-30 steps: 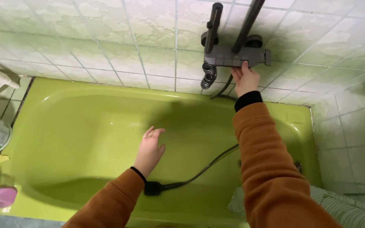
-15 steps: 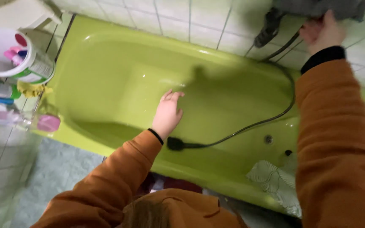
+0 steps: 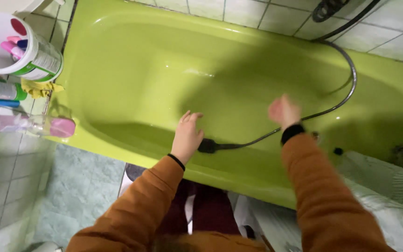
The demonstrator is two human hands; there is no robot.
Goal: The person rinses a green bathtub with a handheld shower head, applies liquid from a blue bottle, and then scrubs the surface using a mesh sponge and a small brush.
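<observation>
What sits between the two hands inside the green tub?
In the head view, the black shower head and the start of its hose lie between left hand and right hand, on the tub.

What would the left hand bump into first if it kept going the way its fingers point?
The left hand points up the picture, over the inside of the green tub. Nothing lies ahead of the fingers, so it would probably meet the tub's far wall first. Depth is hard to judge. The shower head lies beside it, not ahead.

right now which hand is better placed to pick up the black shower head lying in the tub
Left, probably. The left hand rests on the tub wall with its fingers right beside the black shower head. The right hand is blurred, farther along the hose.
</observation>
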